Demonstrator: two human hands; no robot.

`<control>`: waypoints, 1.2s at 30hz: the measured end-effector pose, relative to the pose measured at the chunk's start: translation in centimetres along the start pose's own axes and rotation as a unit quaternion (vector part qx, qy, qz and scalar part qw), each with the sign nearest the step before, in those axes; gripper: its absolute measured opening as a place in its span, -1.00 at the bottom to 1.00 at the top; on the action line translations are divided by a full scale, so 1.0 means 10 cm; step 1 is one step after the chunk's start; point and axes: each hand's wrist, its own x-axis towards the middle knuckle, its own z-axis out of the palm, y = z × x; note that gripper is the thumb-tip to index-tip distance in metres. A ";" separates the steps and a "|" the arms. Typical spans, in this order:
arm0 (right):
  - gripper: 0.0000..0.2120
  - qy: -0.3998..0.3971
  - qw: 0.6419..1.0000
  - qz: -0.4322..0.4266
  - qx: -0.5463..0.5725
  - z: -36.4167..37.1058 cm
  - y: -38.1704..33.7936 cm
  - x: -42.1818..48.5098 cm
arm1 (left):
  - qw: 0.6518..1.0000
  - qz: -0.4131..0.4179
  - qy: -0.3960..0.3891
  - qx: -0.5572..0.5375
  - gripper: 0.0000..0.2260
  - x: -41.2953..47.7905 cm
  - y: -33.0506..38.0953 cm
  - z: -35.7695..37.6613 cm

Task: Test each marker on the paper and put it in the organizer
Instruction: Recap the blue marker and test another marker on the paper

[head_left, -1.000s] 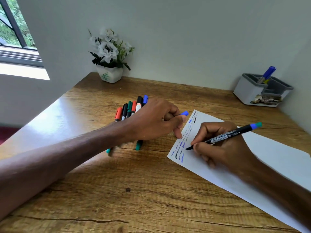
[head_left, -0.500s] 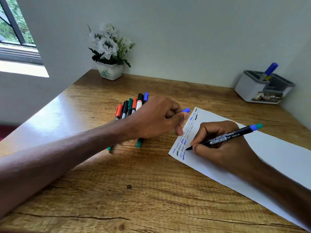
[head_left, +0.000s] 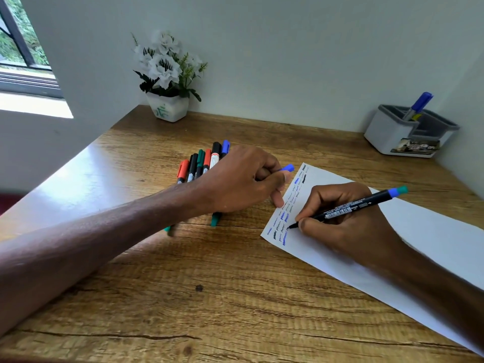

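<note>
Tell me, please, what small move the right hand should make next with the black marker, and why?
Probably a short stroke. The right hand holds the black marker with its tip at the paper, beside earlier test marks, so scribbling would show whether it writes. The left hand holds a blue cap, ready for recapping before the marker goes to the organizer.

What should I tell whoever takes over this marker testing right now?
Right hand: holds the black marker with a blue-green end, tip on the white paper sheet.
Left hand: pinches a small blue cap.
Done: rows of test scribbles; one blue marker stands in the grey-and-white desk organizer.
Left: cap this marker, put it in the organizer, then test the row of markers on the wooden desk.
</note>
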 end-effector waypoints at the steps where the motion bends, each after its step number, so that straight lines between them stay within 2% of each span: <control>1: -0.95 0.002 1.000 0.000 0.001 0.00 0.00 0.00 | 1.000 0.000 0.000 0.002 -0.75 0.00 0.00 0.00; 4: -0.95 0.006 1.000 0.005 0.009 0.00 -0.01 0.00 | 1.000 0.000 0.001 0.003 -0.76 0.00 0.01 0.00; 9: -0.81 -0.002 1.000 0.012 -0.004 -0.04 0.02 0.00 | 1.000 0.001 -0.004 0.002 -0.76 -0.01 0.02 0.01; 14: -0.94 0.015 1.000 0.016 0.016 -0.01 0.00 0.00 | 1.000 -0.003 -0.004 0.003 -0.77 -0.01 0.02 0.00; 18: -0.95 0.023 0.999 0.018 0.015 0.00 -0.01 0.00 | 1.000 -0.001 -0.003 0.006 -0.77 -0.01 0.01 0.00; 24: -0.83 0.023 0.999 0.038 0.016 -0.03 0.02 0.01 | 1.000 0.000 -0.003 0.007 -0.76 -0.01 0.02 0.00; 36: -0.85 0.040 0.996 0.076 0.034 -0.03 0.00 0.00 | 1.000 -0.001 0.001 0.004 -0.75 -0.01 0.02 0.01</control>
